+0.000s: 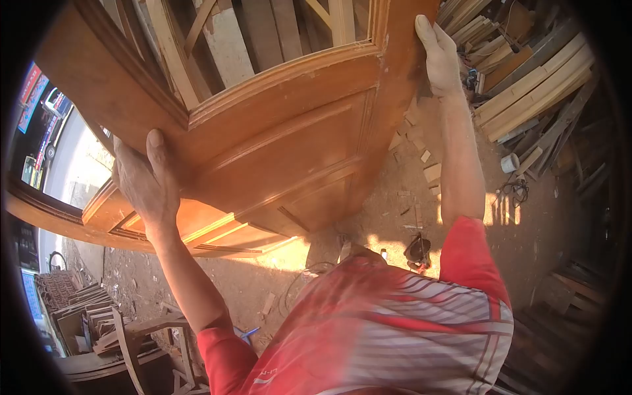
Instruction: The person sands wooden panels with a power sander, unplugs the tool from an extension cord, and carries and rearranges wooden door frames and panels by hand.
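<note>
A brown panelled wooden door [283, 135] stands in front of me, with an opening in its upper part and raised mouldings below. My left hand [148, 181] is closed round its left edge, thumb on the near face and the other fingers largely hidden behind. On the opposite edge, higher up, my right hand [440, 59] grips the door with its thumb along the side; its remaining fingers are out of sight. Another brown wooden piece [39, 209] with an opening appears beyond my left hand.
Long planks [227, 49] show through the door's opening. Stacked timber [536, 85] lies at right, near a white container [509, 163] and a cable [517, 191]. A dark object [418, 251] rests on the dirt floor. Wooden pieces [99, 329] fill the lower left.
</note>
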